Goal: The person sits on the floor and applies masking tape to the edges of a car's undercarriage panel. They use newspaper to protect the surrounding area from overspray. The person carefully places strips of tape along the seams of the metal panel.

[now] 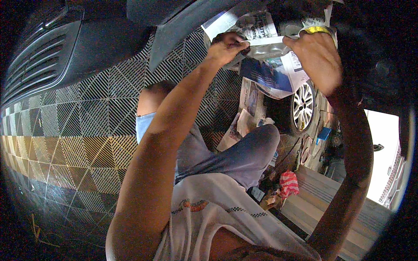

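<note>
A white strip of tape [266, 41] is stretched level between my two hands. My left hand [224, 52] pinches its left end, thumb and fingers closed. My right hand [320, 58] is closed at the other end, thumb pressed on the strip. A yellow curved band [315, 30] with dark marks shows at the top of my right hand; I cannot tell exactly what it is. Just below the strip is a glossy grey surface [265, 51]. Newspaper sheets [257, 27] lie behind it, and a printed page [276, 77] hangs beneath.
Dark vehicle panels [174, 32] overhang the top, with a slatted grille [41, 61] at left. Past the paper is a spoked wheel [302, 106]. My jeans-clad legs [244, 148] are folded over slotted floor tiles [96, 126]. A red-and-white striped bag [288, 183] lies near steps [313, 195].
</note>
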Action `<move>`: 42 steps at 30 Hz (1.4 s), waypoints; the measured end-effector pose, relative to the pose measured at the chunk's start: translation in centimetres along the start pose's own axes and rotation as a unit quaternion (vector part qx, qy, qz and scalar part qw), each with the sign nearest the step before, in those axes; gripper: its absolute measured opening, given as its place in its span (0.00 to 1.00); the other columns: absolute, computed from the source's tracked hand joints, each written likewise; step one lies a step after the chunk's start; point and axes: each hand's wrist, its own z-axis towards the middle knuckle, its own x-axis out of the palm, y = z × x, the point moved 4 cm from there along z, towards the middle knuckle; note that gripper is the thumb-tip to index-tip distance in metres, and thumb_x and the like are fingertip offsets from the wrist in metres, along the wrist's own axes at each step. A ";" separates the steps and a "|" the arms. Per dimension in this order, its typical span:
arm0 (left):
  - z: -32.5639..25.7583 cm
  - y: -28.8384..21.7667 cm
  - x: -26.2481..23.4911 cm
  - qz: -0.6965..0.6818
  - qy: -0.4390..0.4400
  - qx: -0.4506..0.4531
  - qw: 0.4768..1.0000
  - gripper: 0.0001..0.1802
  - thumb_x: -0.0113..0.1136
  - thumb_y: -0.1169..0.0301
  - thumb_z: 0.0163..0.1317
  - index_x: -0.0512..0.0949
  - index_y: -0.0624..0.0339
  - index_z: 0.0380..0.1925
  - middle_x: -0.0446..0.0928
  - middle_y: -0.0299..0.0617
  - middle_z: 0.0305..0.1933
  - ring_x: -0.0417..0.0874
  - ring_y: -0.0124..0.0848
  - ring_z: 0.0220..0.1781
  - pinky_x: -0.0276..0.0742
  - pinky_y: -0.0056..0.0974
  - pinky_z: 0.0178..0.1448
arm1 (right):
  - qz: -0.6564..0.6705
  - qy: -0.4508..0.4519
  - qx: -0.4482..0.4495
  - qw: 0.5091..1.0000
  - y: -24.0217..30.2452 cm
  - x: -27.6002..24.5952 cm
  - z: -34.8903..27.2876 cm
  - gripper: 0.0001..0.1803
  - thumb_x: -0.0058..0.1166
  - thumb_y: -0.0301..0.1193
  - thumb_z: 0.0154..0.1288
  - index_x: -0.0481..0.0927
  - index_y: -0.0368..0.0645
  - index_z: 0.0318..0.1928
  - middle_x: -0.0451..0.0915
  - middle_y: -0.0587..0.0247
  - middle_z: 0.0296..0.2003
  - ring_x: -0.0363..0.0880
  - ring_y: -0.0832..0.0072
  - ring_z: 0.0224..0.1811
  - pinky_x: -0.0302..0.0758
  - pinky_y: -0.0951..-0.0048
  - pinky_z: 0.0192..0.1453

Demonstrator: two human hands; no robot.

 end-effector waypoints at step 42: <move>0.5 -5.8 0.9 0.237 -0.028 0.181 0.954 0.23 0.62 0.47 0.65 0.84 0.56 0.43 0.85 0.52 0.38 0.88 0.49 0.37 0.85 0.47 0.42 | -0.124 -0.010 0.011 0.992 -2.7 2.4 2.6 0.07 0.53 0.32 0.53 0.82 0.48 0.23 0.81 0.56 0.23 0.83 0.60 0.30 0.72 0.56 0.37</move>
